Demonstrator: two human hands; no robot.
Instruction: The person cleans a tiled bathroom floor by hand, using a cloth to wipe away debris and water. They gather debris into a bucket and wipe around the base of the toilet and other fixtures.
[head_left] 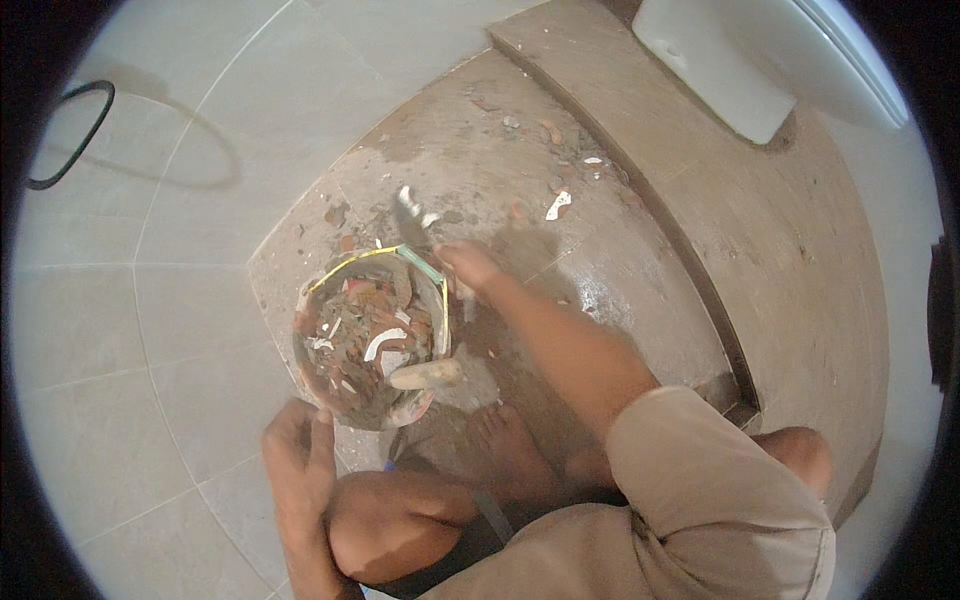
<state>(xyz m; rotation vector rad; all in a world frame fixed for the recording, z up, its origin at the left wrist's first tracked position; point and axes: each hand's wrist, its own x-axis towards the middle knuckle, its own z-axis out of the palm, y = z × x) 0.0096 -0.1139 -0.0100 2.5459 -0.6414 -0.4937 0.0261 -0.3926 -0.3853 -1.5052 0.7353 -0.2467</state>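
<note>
Trowel (413, 221) jutting past right fingers (452, 254) clamped on it, closure of left fingers (284, 418) unclear

You have no text, label, brand, number or sign in view that can be read.
</note>
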